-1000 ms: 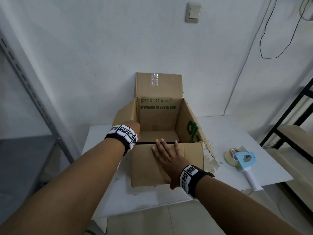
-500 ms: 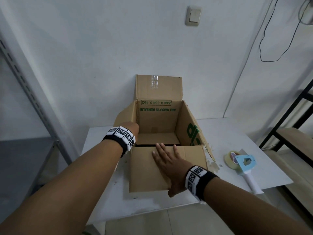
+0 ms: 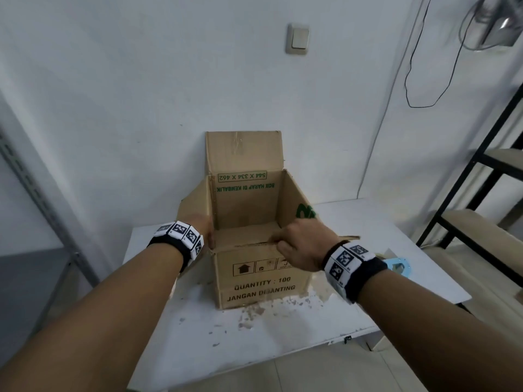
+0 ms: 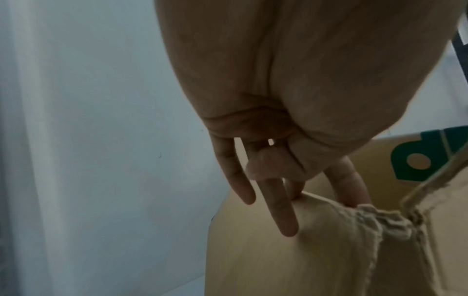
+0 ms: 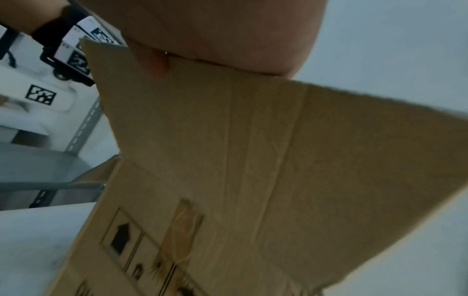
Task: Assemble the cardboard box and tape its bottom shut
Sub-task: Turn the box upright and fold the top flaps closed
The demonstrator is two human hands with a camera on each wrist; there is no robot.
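Observation:
A brown cardboard box (image 3: 254,278) stands on the white table (image 3: 254,335), top open and far flap upright against the wall. Its printed front face is toward me. My left hand (image 3: 202,230) is at the near left corner. In the left wrist view its fingers (image 4: 281,210) lie straight along the left flap (image 4: 278,260). My right hand (image 3: 300,244) grips the near flap at the front rim, close to the right corner. In the right wrist view the thumb (image 5: 152,64) presses on that flap (image 5: 253,140). The light-blue tape dispenser (image 3: 397,265) lies right of the box, mostly hidden by my right wrist.
The wall stands directly behind the box. A black-framed shelf (image 3: 481,179) is at the right and a grey metal rack (image 3: 42,207) at the left. Brown scuffs mark the tabletop in front of the box. The table's near edge is close to me.
The near flap, which lay folded down over the front face under my flat right hand, is now lifted. My right hand has curled around it. The left hand stays at the left corner.

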